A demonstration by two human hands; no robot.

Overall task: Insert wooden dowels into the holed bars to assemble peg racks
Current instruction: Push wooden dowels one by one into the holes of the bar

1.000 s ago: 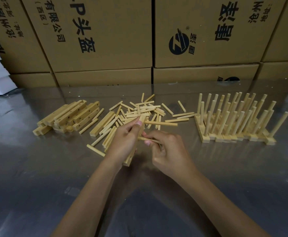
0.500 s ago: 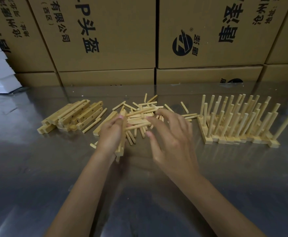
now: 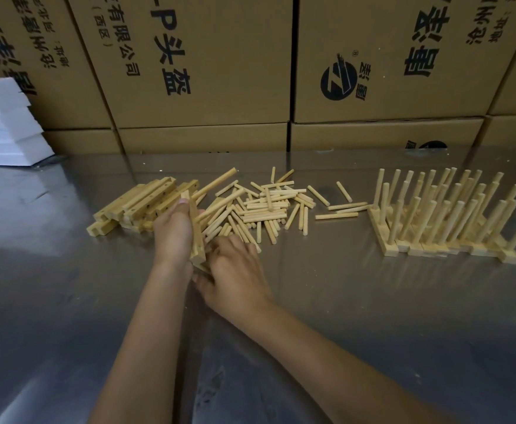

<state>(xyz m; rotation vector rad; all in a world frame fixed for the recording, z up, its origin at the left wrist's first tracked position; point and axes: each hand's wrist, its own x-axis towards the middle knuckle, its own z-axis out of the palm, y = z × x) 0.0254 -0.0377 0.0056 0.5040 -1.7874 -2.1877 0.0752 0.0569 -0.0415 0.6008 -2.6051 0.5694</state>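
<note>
Your left hand (image 3: 174, 234) grips the holed bar (image 3: 196, 231) upright, dowel (image 3: 217, 183) angling away; your right hand (image 3: 235, 270), its grip unclear, touches the bar's lower end.

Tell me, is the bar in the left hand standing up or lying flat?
Standing up, tilted. The left hand grips the holed bar on end, lower end by the right hand.
</note>
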